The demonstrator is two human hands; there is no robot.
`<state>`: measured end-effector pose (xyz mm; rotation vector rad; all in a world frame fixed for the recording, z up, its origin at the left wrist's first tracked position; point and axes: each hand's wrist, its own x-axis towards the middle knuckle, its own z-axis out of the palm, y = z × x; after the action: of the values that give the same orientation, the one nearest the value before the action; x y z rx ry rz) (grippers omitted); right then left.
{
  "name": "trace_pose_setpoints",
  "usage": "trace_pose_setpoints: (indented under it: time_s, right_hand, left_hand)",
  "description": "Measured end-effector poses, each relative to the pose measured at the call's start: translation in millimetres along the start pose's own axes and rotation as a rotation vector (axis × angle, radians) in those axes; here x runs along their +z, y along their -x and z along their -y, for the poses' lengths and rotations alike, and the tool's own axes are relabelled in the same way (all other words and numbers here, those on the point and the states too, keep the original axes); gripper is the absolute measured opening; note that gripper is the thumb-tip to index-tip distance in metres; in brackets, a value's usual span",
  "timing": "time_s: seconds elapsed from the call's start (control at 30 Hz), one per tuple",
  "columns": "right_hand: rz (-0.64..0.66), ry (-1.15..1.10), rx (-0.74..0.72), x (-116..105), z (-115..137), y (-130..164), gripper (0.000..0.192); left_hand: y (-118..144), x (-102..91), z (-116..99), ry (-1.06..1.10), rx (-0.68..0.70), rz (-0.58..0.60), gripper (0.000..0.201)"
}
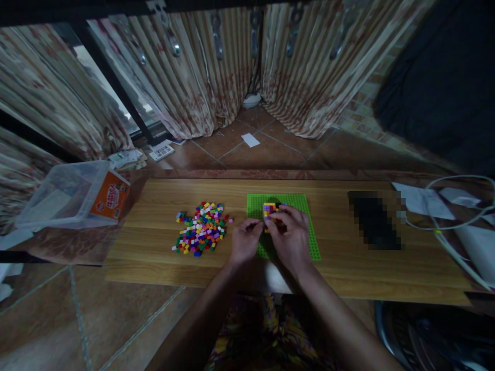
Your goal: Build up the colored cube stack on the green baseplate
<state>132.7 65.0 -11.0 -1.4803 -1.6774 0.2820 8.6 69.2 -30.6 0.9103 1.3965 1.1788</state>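
A green studded baseplate [315, 251] lies on the wooden table, and a small build of coloured toy bricks [269, 207] stands on it, with yellow, purple and red showing. My right hand [292, 234] curls over the build from the right, its thumb and fingers closed on the bricks and covering much of them. At the build's left side, my left hand [246, 238] has its thumb and forefinger pinched together; whatever is between the tips is too small to make out. Left of the plate lies a loose pile of small coloured toy bricks [203, 229].
The wooden table [154, 206] holds a dark, pixelated object [375, 219] on the right. White cables [460, 221] and papers are beyond its right end. A clear plastic box [65, 193] with an orange label stands on the left. Striped curtains [216, 77] hang behind.
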Motion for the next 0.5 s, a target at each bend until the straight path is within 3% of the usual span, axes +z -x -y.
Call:
trace_pose_setpoints:
  time_s: [0.37, 0.5]
  right_hand:
    - [-0.037, -0.030, 0.055, 7.7, 4.0, 1.6, 0.008]
    - [-0.039, -0.034, 0.039, 7.9, 0.7, 0.3, 0.010]
  left_hand:
    - [-2.6, 1.7, -2.1, -0.014, -0.018, -0.022, 0.010]
    - [5.8, -3.5, -6.8, 0.068, -0.091, 0.013, 0.021]
